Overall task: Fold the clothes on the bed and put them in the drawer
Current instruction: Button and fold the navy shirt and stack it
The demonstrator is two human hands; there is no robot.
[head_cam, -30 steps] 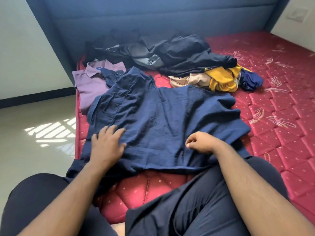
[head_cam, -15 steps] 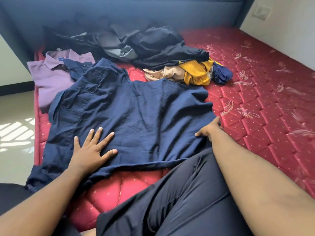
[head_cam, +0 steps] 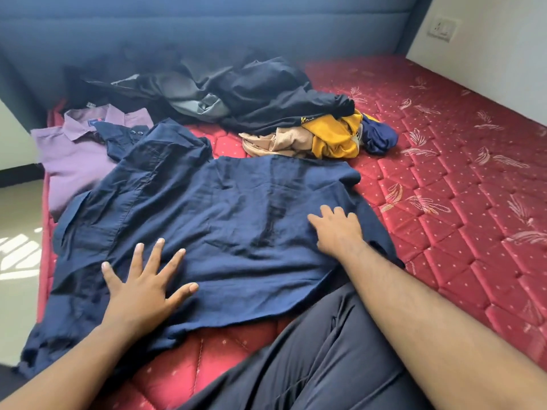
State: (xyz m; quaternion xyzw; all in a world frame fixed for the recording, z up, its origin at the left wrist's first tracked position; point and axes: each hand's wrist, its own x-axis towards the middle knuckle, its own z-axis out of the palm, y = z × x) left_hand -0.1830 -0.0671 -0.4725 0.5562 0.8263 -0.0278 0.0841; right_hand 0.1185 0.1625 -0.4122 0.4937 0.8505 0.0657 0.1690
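Both hands are down flat on the navy shirt [head_cam: 225,232], which lies spread across the red quilted mattress [head_cam: 458,202] right in front of the person. The left hand [head_cam: 142,288] presses the cloth near the lower hem, fingers straight and splayed wide, gripping nothing. The right hand [head_cam: 337,229] rests on the shirt's other side, well apart from the left, fingers stretched forward and laid on the fabric, likewise holding nothing. The stretch of shirt between the two hands lies fairly smooth, with a faint crease running up the middle. Beyond the left hand, the collar end and a sleeve sit bunched and partly overlap a purple collared shirt [head_cam: 74,155]. Beyond the right hand, past the shirt's far edge, there's a small heap: a tan garment [head_cam: 278,142], a yellow one [head_cam: 334,137] and a blue one [head_cam: 379,134], all touching. Farther back, a pile of black and grey clothes [head_cam: 236,93] sits against the blue padded headboard [head_cam: 207,28]. Near the right forearm, the person's dark trouser leg [head_cam: 319,359] crosses the mattress edge.
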